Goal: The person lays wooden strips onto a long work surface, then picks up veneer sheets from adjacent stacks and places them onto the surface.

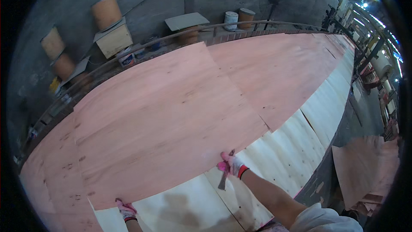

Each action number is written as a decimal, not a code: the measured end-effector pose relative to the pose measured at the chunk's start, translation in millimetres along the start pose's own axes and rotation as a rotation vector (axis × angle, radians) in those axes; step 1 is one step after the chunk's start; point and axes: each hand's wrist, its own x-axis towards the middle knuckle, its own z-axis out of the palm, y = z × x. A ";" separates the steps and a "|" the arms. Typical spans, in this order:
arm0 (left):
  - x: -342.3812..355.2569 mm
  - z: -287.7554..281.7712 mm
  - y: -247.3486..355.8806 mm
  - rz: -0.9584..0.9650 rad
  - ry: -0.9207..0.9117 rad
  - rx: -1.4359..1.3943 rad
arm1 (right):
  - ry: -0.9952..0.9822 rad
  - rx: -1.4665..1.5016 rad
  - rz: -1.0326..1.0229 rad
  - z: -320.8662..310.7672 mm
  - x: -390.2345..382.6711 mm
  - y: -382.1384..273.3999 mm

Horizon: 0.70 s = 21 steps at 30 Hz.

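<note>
Pink-tinted thin wood sheets [163, 116] lie across a long table, with pale sheets [167, 206] in a strip along the near side. My right hand [235, 165], in a pink-stained glove with a red cuff, grips a flat dark tool [222, 182] at the seam between pink and pale sheets. My left hand [126, 209], similarly gloved, is at the near edge of the pink sheet, fingers curled at that edge; what they hold is too small to make out.
A metal rail [279, 22] runs along the far side. Beyond it stand drums [246, 19], boxes [113, 38] and buckets before a grey wall. At right, loose pink sheets [360, 172] lie lower, and machinery [377, 68] extends back under lights.
</note>
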 end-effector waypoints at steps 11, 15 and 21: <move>-22.6 43.2 -15.9 0.382 0.254 0.029 | -0.026 -0.002 -0.168 -3.7 -22.2 16.8; -24.3 47.3 -14.7 0.128 0.567 0.180 | -0.032 0.121 -0.233 -4.9 -16.8 22.9; -23.6 36.2 -38.6 0.357 0.468 0.264 | -0.002 0.152 -0.216 -18.1 1.6 30.6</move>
